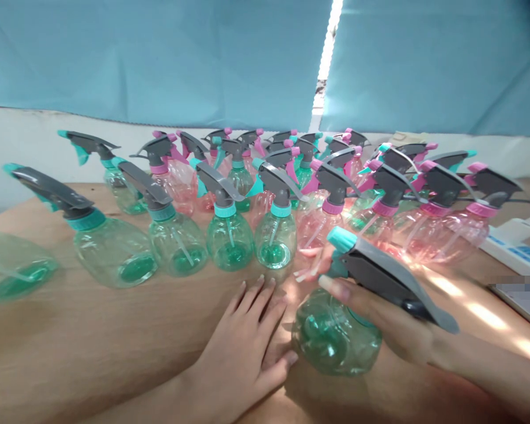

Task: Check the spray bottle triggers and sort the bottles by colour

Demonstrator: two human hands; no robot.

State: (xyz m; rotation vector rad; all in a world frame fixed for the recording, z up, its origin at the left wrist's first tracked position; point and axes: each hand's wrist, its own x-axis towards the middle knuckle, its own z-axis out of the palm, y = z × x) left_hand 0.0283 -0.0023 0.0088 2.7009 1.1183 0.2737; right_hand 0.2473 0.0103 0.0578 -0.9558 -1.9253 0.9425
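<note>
My right hand [380,318] is wrapped round the neck of a green spray bottle [335,335] with a grey trigger head and turquoise nozzle. The bottle is tilted, its nozzle pointing up and left, and a shadow lies below it. Flat on the wooden table [115,365] rests my left hand [247,335], fingers stretched out and holding nothing. Just beyond its fingertips stand a green spray bottle [276,238] with a grey head and another green spray bottle [229,241] to its left.
Several green and pink spray bottles stand in rows across the table, including a pink spray bottle [463,232] at right and a green spray bottle [110,250] at left. A white box [519,241] and a phone-like slab [521,300] lie right. Blue curtains [159,59] hang behind.
</note>
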